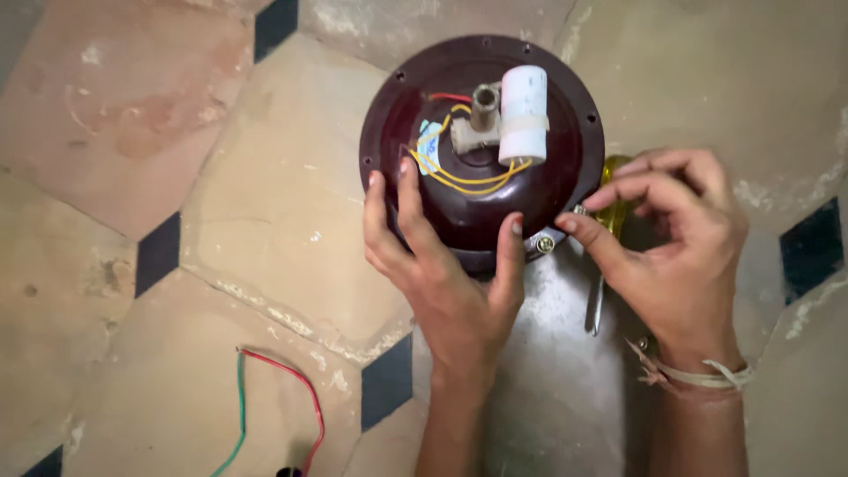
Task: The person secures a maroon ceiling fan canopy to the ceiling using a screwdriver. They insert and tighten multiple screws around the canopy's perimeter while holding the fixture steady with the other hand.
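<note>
Head view: left hand (450,291) lies flat on the brown fan motor (481,146), gripping nothing; right hand (676,243) pinches, seemingly, a yellow-handled screwdriver (609,221).

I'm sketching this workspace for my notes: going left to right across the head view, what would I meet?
Red and green wires → left hand on the brown motor housing → white cylinder → yellow-handled screwdriver → right hand.
</note>
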